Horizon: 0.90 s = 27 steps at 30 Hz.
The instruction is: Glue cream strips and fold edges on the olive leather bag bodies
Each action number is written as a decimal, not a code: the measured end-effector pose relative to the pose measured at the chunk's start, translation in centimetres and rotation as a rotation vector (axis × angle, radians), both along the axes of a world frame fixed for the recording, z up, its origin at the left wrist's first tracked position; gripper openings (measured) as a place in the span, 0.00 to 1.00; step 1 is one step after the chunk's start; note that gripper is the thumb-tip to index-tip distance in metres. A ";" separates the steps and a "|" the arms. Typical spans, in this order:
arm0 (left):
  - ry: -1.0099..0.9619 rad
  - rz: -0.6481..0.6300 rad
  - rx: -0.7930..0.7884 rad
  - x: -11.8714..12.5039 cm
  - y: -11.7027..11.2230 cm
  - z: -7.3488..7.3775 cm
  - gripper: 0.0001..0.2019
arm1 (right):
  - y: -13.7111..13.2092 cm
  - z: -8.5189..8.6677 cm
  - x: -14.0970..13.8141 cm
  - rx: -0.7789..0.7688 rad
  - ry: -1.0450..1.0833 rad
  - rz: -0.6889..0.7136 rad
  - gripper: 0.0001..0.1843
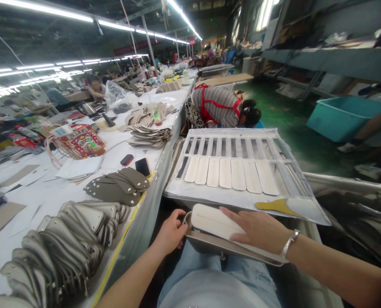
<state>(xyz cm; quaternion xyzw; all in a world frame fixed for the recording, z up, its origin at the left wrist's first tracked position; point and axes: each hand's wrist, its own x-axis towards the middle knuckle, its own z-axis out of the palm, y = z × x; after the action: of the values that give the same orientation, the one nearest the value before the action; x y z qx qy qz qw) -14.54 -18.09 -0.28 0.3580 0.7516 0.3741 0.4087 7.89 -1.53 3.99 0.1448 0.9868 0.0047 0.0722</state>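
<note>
My right hand (257, 229) lies over a long white panel (214, 218) with rounded corners, fingers stretched and apart on its top. That panel rests on a narrow grey metal holder (216, 243) above my lap. At the holder's left end, my left hand (172, 231) has its fingers curled closed beside a small pale loop (187, 217); what they grip is partly hidden. Just beyond, a slotted white frame (174, 187) bears a row of similar white panels (225, 173). A yellow, tapered scraper-like piece (278, 206) lies at its near edge.
On the long table (113, 147) to my left are stacked grey-beige pieces (55, 252), dark grey pieces (118, 186) and a red patterned bag (78, 141). A person in a striped top (217, 105) bends down beyond the frame. A turquoise bin (344, 117) stands at right.
</note>
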 end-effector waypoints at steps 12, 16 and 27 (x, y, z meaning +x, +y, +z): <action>0.233 -0.096 -0.036 -0.2 0.1 1.2 0.18 | -1.7 0.1 -1.7 0.117 -0.023 0.154 0.38; 0.659 -0.305 -0.128 0.1 1.4 2.4 0.24 | -1.8 -0.3 -1.6 0.147 -0.038 0.122 0.38; 0.925 -0.585 -0.010 2.4 2.8 5.5 0.14 | -1.1 -1.3 -2.5 -0.058 -0.171 0.003 0.45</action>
<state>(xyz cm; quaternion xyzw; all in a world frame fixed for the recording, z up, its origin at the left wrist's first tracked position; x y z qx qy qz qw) -12.11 -15.33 5.24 0.6771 0.7239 0.0446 0.1241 5.39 -2.60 2.70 0.1405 0.9769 -0.0114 0.1605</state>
